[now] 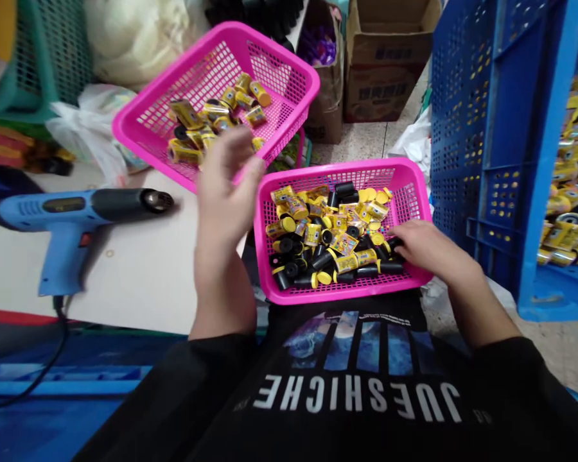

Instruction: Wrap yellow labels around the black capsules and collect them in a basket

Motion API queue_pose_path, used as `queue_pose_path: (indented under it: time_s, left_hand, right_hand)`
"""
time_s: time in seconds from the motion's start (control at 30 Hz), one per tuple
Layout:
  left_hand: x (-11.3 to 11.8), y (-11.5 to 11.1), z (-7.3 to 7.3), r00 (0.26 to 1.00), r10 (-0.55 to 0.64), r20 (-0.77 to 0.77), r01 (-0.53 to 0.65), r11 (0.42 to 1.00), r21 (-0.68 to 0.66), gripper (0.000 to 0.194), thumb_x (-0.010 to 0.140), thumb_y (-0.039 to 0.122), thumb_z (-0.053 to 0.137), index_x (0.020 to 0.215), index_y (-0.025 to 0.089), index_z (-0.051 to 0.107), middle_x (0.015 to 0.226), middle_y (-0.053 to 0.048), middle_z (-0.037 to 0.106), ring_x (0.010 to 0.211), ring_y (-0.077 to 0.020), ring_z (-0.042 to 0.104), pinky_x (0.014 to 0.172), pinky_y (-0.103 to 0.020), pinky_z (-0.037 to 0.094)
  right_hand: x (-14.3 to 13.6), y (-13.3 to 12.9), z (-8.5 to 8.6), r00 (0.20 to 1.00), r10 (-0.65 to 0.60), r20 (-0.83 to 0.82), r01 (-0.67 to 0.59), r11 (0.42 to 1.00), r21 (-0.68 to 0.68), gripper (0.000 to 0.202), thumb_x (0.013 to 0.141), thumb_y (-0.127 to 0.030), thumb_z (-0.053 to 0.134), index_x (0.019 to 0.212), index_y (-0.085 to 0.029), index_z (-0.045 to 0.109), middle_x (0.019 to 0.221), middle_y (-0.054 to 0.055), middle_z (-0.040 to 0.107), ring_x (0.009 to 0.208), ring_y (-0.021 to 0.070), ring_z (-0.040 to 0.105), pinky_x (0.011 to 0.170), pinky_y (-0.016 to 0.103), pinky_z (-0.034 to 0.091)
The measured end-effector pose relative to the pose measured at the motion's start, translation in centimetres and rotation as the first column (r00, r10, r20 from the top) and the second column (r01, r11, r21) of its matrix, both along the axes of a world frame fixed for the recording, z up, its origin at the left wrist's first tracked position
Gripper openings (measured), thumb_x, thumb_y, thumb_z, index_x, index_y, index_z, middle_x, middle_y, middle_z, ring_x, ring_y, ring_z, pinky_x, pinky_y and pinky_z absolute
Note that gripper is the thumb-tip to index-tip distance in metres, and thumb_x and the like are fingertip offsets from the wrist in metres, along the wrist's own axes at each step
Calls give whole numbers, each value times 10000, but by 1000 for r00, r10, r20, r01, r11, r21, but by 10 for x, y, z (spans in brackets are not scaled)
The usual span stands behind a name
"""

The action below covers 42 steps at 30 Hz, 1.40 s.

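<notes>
My left hand (224, 192), a little blurred, is raised beside the near edge of the far pink basket (289, 61); its thumb and fingers are apart and nothing shows in it. That basket holds several small canisters in yellow printed wrappers (256, 115). My right hand (421, 247) reaches into the right side of the near pink basket (337, 170), its fingers curled round a black canister (395, 244), with the fingertips partly hidden. Loose black canisters (324, 258), yellow lids (324, 278) and yellow wrapped pieces (343, 242) lie mixed in this basket.
A blue heat gun (67, 215) lies on the white table (139, 276) at left, its cord hanging down. A tall blue crate (530, 244) with yellow canisters (573, 192) stands at right. Cardboard boxes (380, 83) and a white plastic bag (96, 122) are farther back.
</notes>
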<state>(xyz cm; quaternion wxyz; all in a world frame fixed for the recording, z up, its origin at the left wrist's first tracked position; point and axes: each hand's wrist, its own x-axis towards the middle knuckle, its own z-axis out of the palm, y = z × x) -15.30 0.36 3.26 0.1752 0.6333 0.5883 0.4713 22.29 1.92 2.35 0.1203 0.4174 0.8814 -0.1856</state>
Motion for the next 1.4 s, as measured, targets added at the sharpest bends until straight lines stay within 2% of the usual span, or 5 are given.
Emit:
queue_pose_path:
  time_s: [0.2,0.7,0.87,1.07,1.4]
  left_hand:
    - [98,-35,-9,880,-474,-9,426,799,-424,326,1010,382,528,1195,213,737,1169,-70,780,1067,-230,726,964,-369,540]
    - [155,53,-48,768,-423,-481,50,788,-614,229,888,298,649,933,117,782,921,-148,776,866,-266,727,762,-353,531]
    - [130,32,-34,753,-363,-549,370,923,-103,180,964,237,577,944,187,749,898,-65,770,784,-170,678,676,-296,468]
    - [121,-18,-11,751,-68,-657,486,730,480,90,901,145,677,843,211,658,839,-5,730,683,-129,569,588,-286,372]
    - [130,-32,-17,745,-159,647,381,898,-219,571,827,299,794,1328,232,529,863,14,676,701,-108,663,675,-231,531]
  right_hand:
    - [-12,-9,-26,972,103,213,-109,994,16,339,918,-336,652,1170,-121,725,1184,187,692,1174,385,606,1016,488,422]
    - [-4,7,-23,988,-62,-143,52,996,-70,269,931,-147,571,1173,-151,689,1153,172,738,1071,299,672,940,409,492]
    - [-2,3,-5,543,-571,-616,419,820,-390,364,1032,-436,429,1101,-206,702,809,43,658,714,194,595,683,326,470]
    - [-36,-10,2,252,-784,-567,130,608,-783,531,855,-699,634,677,-201,589,606,-28,504,560,116,435,537,267,315]
    - [-46,-11,-2,392,-564,-727,208,824,-527,387,894,-492,689,668,-198,578,664,-36,525,665,130,474,668,285,375]
